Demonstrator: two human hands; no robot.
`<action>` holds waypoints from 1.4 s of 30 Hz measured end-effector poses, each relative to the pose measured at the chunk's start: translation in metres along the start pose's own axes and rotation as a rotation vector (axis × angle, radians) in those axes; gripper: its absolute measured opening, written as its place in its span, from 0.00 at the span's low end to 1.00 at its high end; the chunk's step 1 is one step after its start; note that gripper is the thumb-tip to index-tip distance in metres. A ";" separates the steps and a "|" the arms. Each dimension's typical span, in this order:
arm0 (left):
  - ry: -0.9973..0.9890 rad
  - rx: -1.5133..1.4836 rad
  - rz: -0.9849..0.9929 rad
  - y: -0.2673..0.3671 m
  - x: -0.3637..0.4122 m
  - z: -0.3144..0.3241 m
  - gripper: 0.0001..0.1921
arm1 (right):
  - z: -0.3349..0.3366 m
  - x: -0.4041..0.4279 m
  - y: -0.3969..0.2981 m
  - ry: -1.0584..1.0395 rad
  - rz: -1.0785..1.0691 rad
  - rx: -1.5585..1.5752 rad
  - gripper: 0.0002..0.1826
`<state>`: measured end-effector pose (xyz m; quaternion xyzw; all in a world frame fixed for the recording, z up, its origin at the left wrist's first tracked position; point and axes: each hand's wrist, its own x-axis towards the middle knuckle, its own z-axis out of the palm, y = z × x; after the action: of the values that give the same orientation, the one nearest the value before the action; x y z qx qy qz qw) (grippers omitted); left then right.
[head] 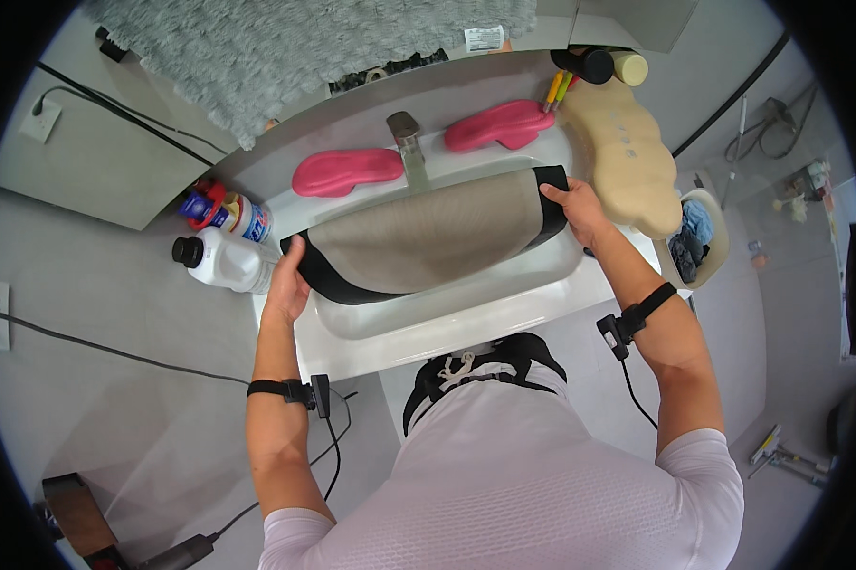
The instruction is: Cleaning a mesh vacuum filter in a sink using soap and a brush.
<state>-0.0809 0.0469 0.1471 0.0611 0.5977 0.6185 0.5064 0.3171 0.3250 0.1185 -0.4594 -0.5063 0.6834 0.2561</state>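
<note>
A beige-grey half-round mat with a black border [428,231] is stretched over the basin of a white sink [456,320]. My left hand [289,281] grips its left end, thumb on the black border. At its right end, my right hand [577,206] pinches the border, thumb on top. The metal faucet [410,146] stands just behind the mat. Two pink shoe-shaped pieces lie on the sink's back ledge, one left of the faucet [346,172] and one right of it [499,125]. The fingers beneath the mat are mostly hidden.
Left of the sink stand a white bottle with a black cap [225,260] and a labelled container [250,217]. A cream wavy-edged mat [624,157] lies at the right, near a bin holding cloths [716,242]. A grey fluffy textile [314,57] shows at the top.
</note>
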 end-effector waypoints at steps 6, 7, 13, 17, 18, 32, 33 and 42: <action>0.110 0.084 0.055 -0.007 0.013 -0.015 0.31 | 0.003 -0.007 -0.014 -0.073 0.075 0.116 0.23; 0.084 0.103 0.080 -0.007 0.013 -0.016 0.29 | 0.002 -0.008 -0.015 -0.012 0.177 0.207 0.24; 0.048 0.237 0.176 -0.020 0.013 -0.026 0.19 | -0.011 -0.010 -0.001 -0.002 0.179 0.089 0.19; 0.062 0.270 0.317 -0.015 0.008 -0.029 0.18 | -0.029 -0.013 -0.004 -0.174 0.014 -0.009 0.08; 0.062 0.278 0.369 -0.013 0.005 -0.030 0.18 | -0.030 -0.017 -0.007 -0.183 -0.030 -0.016 0.08; 0.192 0.394 0.219 -0.024 0.007 -0.032 0.21 | -0.021 -0.028 0.004 -0.100 0.019 -0.021 0.07; 0.216 0.397 0.195 -0.032 0.012 -0.029 0.22 | -0.017 -0.024 0.010 -0.061 0.060 -0.107 0.07; 0.054 0.066 0.477 0.027 0.010 -0.020 0.14 | -0.002 -0.003 -0.062 -0.113 -0.168 0.057 0.09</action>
<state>-0.1141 0.0467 0.1583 0.2003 0.5995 0.7022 0.3276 0.3131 0.3454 0.1768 -0.3684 -0.5370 0.6985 0.2966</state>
